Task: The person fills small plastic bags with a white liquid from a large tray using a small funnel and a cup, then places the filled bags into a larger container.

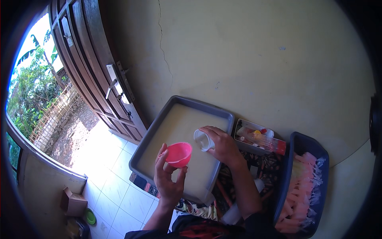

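Observation:
My left hand (169, 184) grips a small pink plastic bowl (179, 155), fingers around its side and its rim facing up. Just to its right, my right hand (223, 146) is closed around a small white translucent cup (203, 141), tilted so that its mouth faces the pink bowl. The two vessels are close together but apart. Both are held above a large grey tray (231, 119) holding pale, cream-coloured liquid (187, 123). What the pink bowl contains is hard to make out.
Right of the tray sits a white box (254, 149) of small items. Farther right, a dark blue tub (292, 159) holds many pink filled plastic tubes (298, 195). A patterned cloth (262, 165) lies beneath. At left are an open wooden door (91, 59), a cardboard box (74, 203) and a green dish (90, 216).

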The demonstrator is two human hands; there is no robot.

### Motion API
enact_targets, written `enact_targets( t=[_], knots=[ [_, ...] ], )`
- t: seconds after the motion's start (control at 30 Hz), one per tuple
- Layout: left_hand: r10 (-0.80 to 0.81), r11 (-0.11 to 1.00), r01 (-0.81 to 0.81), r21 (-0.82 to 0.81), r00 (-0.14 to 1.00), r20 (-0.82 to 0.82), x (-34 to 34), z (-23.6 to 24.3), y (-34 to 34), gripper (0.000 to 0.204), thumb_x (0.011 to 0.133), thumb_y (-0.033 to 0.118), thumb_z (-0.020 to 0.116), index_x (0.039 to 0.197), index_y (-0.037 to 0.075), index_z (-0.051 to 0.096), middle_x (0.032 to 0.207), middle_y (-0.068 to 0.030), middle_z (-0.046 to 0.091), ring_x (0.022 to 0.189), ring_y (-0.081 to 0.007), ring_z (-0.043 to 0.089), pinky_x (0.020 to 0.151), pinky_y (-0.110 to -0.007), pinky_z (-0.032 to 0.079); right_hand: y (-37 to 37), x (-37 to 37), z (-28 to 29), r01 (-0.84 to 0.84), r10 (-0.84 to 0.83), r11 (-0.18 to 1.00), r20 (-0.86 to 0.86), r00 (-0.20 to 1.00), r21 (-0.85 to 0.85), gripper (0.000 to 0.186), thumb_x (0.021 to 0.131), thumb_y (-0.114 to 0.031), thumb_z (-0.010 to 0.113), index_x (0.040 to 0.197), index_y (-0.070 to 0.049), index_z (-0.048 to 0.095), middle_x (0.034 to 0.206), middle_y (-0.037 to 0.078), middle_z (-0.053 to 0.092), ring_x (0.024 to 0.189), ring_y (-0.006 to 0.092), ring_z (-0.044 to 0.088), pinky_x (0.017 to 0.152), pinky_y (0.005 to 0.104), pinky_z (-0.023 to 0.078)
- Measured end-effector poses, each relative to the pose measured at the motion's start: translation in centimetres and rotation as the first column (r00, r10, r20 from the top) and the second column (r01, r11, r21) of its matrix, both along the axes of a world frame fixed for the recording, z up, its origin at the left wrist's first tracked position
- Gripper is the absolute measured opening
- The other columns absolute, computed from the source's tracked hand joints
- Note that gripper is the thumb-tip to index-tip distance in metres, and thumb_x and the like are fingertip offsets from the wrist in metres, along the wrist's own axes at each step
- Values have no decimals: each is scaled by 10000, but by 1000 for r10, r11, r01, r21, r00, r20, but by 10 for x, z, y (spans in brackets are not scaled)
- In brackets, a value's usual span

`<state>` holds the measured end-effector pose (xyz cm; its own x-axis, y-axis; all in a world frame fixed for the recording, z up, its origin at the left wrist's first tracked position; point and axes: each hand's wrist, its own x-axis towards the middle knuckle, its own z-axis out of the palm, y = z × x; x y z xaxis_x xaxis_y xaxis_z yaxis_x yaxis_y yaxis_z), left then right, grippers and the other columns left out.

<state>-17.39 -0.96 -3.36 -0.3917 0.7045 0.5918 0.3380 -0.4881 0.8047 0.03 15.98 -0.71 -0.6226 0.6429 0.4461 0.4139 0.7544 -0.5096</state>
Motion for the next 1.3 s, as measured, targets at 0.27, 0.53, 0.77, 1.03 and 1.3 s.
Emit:
enact_targets(
  t=[0.27, 0.53, 0.77, 1.03, 1.3],
  knots=[
    [-17, 1000, 17, 11, 1000, 18, 2, 1, -1, 795, 939, -125, 758, 1613, 44, 370, 1721, -277, 339, 1317, -386, 693, 1011, -420, 659, -4, -2, -1, -38, 39, 999, -9, 999, 24, 807, 693, 62, 873, 1448, -72, 620, 1443, 157, 679, 1358, 369, 638, 1172, 472, 532],
    [-59, 998, 58, 36, 998, 25, 10, 5, -2, 808, 933, -157, 739, 1620, 25, 355, 1730, -272, 324, 1329, -371, 684, 1023, -417, 650, -21, 11, 18, 108, -127, 990, -220, 967, -94, 905, 695, -148, 995, 1503, -62, 599, 1447, 214, 686, 1332, 380, 677, 1144, 455, 545],
    [-184, 982, 175, 73, 974, 130, 28, 18, -4, 806, 915, -161, 739, 1607, 30, 373, 1709, -317, 328, 1381, -411, 638, 1062, -433, 634, -43, 41, 37, 222, -240, 971, -401, 884, -91, 980, 703, -253, 1028, 1550, -41, 582, 1418, 199, 719, 1311, 330, 706, 1125, 442, 551],
    [-397, 910, 378, 172, 913, 95, 71, 35, 11, 828, 935, -185, 697, 1646, 43, 337, 1741, -285, 295, 1321, -368, 682, 985, -400, 656, -85, 88, 62, 257, -305, 950, -703, 642, -178, 1058, 748, -277, 1034, 1607, 27, 496, 1366, 209, 738, 1276, 249, 714, 1093, 416, 564],
    [-590, 794, 545, 267, 797, 126, 127, 69, 30, 795, 937, -179, 690, 1629, 16, 351, 1756, -287, 268, 1401, -362, 628, 1084, -417, 603, -115, 144, 91, 476, -437, 866, -694, 572, -153, 1042, 762, -189, 1018, 1619, 42, 472, 1383, 194, 725, 1288, 242, 698, 1115, 404, 535]
  ],
)
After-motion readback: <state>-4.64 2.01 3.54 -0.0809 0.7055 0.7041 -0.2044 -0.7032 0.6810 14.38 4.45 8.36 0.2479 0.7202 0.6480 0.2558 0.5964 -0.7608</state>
